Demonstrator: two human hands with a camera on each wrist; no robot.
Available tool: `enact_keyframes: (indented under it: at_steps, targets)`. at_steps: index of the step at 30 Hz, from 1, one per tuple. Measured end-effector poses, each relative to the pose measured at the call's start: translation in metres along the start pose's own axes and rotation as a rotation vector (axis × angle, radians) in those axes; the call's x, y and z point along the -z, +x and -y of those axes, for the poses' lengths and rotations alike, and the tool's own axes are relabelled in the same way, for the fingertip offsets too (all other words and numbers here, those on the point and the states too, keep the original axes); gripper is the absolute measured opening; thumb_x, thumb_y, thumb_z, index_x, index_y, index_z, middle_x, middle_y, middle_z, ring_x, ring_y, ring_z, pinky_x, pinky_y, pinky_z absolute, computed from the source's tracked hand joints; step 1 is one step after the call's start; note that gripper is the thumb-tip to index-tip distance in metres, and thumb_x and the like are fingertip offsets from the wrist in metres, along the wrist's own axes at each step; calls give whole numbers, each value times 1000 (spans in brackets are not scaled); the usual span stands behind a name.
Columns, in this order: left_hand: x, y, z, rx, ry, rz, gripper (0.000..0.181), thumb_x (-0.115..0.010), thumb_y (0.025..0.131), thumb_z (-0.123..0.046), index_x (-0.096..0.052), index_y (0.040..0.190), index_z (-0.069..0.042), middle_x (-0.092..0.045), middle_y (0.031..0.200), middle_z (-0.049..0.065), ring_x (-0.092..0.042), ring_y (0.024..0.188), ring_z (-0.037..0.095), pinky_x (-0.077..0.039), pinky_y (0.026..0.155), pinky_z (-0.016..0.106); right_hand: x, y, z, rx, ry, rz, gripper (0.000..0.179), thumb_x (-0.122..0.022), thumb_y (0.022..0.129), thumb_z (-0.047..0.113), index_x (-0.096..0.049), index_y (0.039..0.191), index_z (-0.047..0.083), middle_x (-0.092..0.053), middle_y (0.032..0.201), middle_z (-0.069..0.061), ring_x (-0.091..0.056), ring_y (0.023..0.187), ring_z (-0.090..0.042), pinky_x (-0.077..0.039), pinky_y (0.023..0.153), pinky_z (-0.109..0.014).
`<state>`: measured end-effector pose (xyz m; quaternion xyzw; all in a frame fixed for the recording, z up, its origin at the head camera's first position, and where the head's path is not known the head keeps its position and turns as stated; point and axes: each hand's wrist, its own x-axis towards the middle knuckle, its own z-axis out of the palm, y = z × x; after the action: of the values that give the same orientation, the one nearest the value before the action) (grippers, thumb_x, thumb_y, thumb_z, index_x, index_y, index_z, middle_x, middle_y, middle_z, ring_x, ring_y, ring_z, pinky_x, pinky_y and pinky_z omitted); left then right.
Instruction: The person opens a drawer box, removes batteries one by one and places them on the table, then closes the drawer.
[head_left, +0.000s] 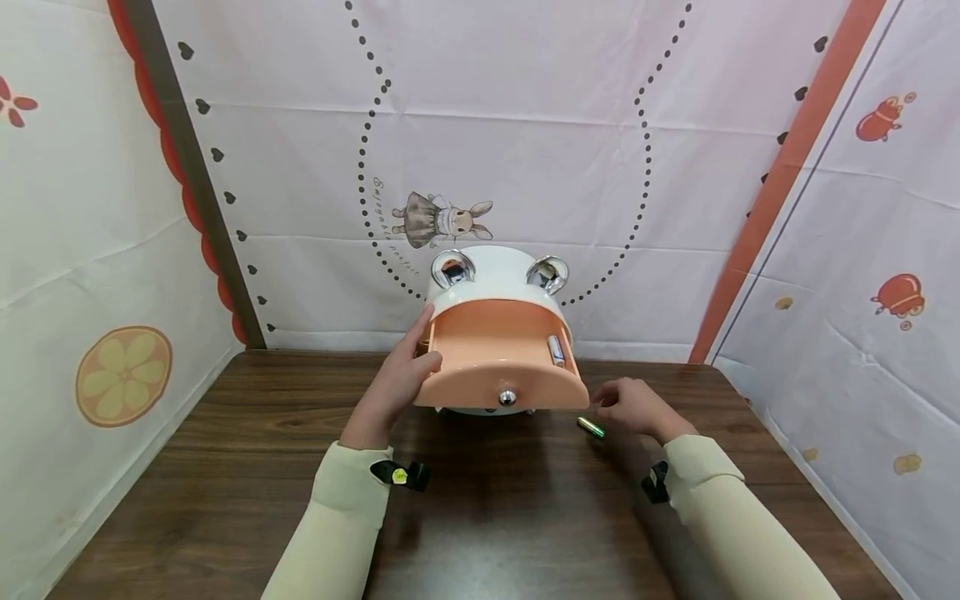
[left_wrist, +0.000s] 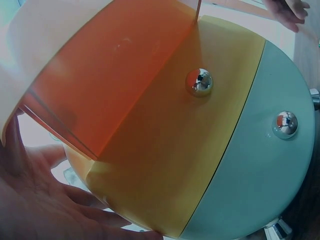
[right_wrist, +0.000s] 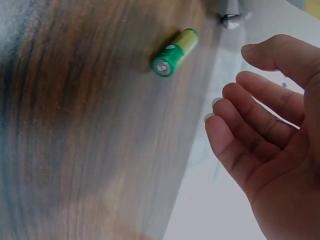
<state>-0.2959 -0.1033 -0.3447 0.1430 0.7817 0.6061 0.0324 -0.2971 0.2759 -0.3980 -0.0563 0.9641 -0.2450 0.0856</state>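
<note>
Gap between battery and loose right grip; unclenched left grip at drawer edge

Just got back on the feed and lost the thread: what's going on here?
A person's left hand is against the left side of an open orange drawer in a white box. A pale cylinder, probably a battery, lies inside near the drawer's right wall. The right hand holds nothing; it is close to a green battery lying on the table.
</note>
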Motion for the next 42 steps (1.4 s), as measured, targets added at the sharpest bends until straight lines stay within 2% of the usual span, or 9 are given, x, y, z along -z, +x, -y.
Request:
enact_keyframes:
  at_steps: [9, 18, 25, 31, 35, 38, 41, 42]
  targets:
    - [0, -6, -14, 32, 1, 14, 83, -47, 85, -9, -11, 156, -34, -18, 161, 6, -42, 114, 32, -36, 84, 38, 7, -8, 8, 64, -1, -25, 33, -68, 86, 21, -68, 115, 4, -69, 99, -6, -62, 88, -18, -54, 73, -36]
    - [-1, 0, 0, 11, 10, -9, 83, -49, 84, -15, -13, 152, -46, -20, 160, -1, -44, 113, 30, -37, 83, 38, 20, -15, 15, 97, 29, -81, 35, -64, 90, 26, -65, 119, 5, -68, 106, -8, -62, 95, -21, -53, 75, -38]
    - [-1, 1, 0, -3, 10, -11, 82, -49, 85, -15, -13, 152, -47, -23, 159, 2, -46, 112, 30, -37, 84, 37, 31, -19, 29, 143, 33, -129, 35, -64, 91, 28, -64, 119, 8, -67, 113, -11, -62, 102, -25, -53, 81, -41]
    - [0, -3, -10, 19, 3, 2, 83, -48, 86, -11, -12, 154, -39, -21, 159, 4, -45, 110, 31, -37, 83, 37, 37, -21, 40, 187, 40, -150, 35, -64, 91, 27, -65, 119, 7, -67, 116, -14, -63, 103, -28, -53, 82, -43]
    - [0, -14, -25, 17, 12, 10, 82, -46, 86, -9, -10, 157, -30, -19, 160, 7, -44, 113, 32, -36, 84, 37, 39, -24, 47, 227, 59, -174, 34, -65, 90, 25, -65, 119, 6, -67, 114, -15, -64, 101, -27, -54, 80, -41]
    - [-1, -20, -33, 13, 23, 9, 81, -46, 86, -10, -10, 157, -28, -18, 160, 7, -43, 113, 31, -35, 84, 36, 40, -27, 52, 245, 72, -187, 34, -65, 91, 24, -65, 120, 6, -68, 113, -14, -65, 100, -26, -54, 79, -41]
    - [-1, -21, -34, 13, 17, 9, 81, -46, 86, -10, -11, 157, -28, -19, 160, 8, -44, 113, 32, -35, 84, 36, 42, -30, 57, 247, 86, -195, 35, -65, 91, 23, -64, 121, 5, -68, 113, -14, -65, 101, -27, -54, 81, -42]
    - [-1, -18, -28, 10, 14, 7, 81, -46, 86, -11, -11, 156, -31, -20, 160, 7, -44, 112, 31, -36, 84, 36, 42, -31, 58, 247, 90, -197, 36, -65, 91, 23, -64, 122, 4, -68, 113, -15, -64, 101, -27, -54, 81, -42]
